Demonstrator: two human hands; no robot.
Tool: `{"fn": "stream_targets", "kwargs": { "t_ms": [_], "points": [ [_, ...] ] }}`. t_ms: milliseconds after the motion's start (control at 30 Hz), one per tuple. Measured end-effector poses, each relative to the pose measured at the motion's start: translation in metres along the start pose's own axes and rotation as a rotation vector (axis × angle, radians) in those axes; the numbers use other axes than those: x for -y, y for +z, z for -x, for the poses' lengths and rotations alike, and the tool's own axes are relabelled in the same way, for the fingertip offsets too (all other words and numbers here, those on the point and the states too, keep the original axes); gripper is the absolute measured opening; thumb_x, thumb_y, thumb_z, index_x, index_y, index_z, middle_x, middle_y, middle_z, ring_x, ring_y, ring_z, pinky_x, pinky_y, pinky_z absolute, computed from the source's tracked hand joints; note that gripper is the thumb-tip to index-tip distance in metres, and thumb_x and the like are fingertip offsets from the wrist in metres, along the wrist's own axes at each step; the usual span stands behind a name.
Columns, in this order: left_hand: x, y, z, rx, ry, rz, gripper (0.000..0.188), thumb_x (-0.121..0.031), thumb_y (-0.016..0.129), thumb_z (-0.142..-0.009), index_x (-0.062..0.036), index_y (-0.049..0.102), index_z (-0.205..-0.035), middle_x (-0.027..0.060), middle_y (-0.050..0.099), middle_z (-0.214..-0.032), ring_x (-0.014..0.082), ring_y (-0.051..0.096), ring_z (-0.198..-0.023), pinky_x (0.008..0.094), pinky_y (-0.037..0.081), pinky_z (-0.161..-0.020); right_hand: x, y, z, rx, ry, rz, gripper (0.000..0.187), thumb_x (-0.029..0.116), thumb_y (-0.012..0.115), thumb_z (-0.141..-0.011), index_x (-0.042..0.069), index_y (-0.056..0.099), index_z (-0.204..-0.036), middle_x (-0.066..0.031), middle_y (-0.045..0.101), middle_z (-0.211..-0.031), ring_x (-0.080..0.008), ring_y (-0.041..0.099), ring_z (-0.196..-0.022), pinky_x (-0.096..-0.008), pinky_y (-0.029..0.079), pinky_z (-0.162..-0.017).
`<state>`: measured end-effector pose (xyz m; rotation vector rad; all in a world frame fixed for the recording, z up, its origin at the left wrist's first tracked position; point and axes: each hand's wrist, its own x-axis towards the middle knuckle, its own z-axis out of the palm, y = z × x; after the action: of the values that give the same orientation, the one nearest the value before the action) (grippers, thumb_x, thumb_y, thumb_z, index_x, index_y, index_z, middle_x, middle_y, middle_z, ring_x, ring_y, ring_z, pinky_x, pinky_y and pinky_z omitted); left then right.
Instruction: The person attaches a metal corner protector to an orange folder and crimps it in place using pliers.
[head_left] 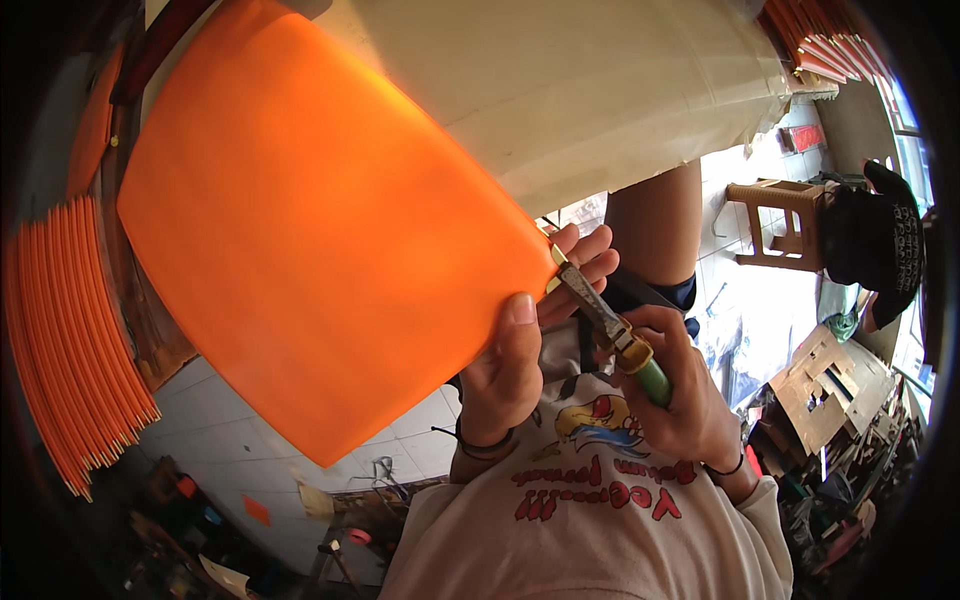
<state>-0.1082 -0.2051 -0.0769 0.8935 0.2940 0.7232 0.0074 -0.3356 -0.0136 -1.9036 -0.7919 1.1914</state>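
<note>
Seen remotely, the left hand (505, 375) grips the right-hand corner of a flat, four-sided, glossy orange panel (320, 230), slanting across centre-left; its fingers are partly hidden behind. The right hand (680, 400) clasps a green-handled metal tool (600, 315); I cannot make out how its tip meets that corner. Dark fisheye rim obscures a stack of thin orange panels (75, 340).

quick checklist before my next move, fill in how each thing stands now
1. Orange sheet held by left hand: ok, thumb on top.
2. Tool held in right hand: ok, around its green handle.
3. Tool's tip at the sheet's corner: ok.
4. Left fingers well clear of the tool: not ok, close behind it.
5. Tip biting on the sheet: cannot tell, too small.
</note>
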Motion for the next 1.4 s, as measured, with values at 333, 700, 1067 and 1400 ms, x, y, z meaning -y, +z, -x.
{"fn": "stream_targets", "kwargs": {
  "t_ms": [333,700,1067,1400],
  "points": [
    [0.007,-0.005,0.001,0.027,0.044,0.021,0.043,-0.011,0.025,-0.103,0.0117,0.031,-0.139,0.0300,0.044,-0.137,0.0418,0.052,-0.123,0.0505,0.043,-0.105,-0.003,0.002,-0.013,0.059,-0.079,0.162,0.016,0.003,0.056,-0.081,-0.001,0.051,-0.096,-0.0158,0.056,-0.065,-0.0350,0.062,-0.065,-0.0410,0.045,-0.061],
    [0.007,-0.002,-0.001,0.000,0.061,0.005,0.044,-0.013,0.026,-0.103,0.0135,0.032,-0.138,0.0310,0.048,-0.133,0.0398,0.054,-0.121,0.0479,0.044,-0.104,-0.012,0.004,-0.002,0.008,0.002,-0.059,0.016,-0.001,0.054,-0.084,-0.003,0.052,-0.099,-0.0197,0.062,-0.087,-0.0344,0.065,-0.078,-0.0381,0.049,-0.069],
    [0.002,-0.003,0.001,0.012,0.032,-0.020,0.046,-0.018,0.027,-0.104,0.0118,0.031,-0.139,0.0301,0.049,-0.133,0.0362,0.056,-0.120,0.0441,0.045,-0.103,-0.004,-0.004,0.004,0.213,-0.048,0.156,0.043,-0.009,0.049,-0.073,-0.001,0.060,-0.114,-0.0194,0.052,-0.128,-0.0389,0.057,-0.112,-0.0386,0.045,-0.094],
    [-0.001,0.000,0.003,-0.015,0.015,-0.054,0.047,-0.020,0.027,-0.105,0.0102,0.029,-0.140,0.0285,0.049,-0.134,0.0343,0.057,-0.119,0.0418,0.046,-0.101,-0.002,-0.003,0.004,0.199,-0.097,0.177,0.048,-0.011,0.053,-0.072,-0.001,0.058,-0.118,-0.0202,0.048,-0.134,-0.0397,0.054,-0.116,-0.0398,0.045,-0.095]
  ]
}}
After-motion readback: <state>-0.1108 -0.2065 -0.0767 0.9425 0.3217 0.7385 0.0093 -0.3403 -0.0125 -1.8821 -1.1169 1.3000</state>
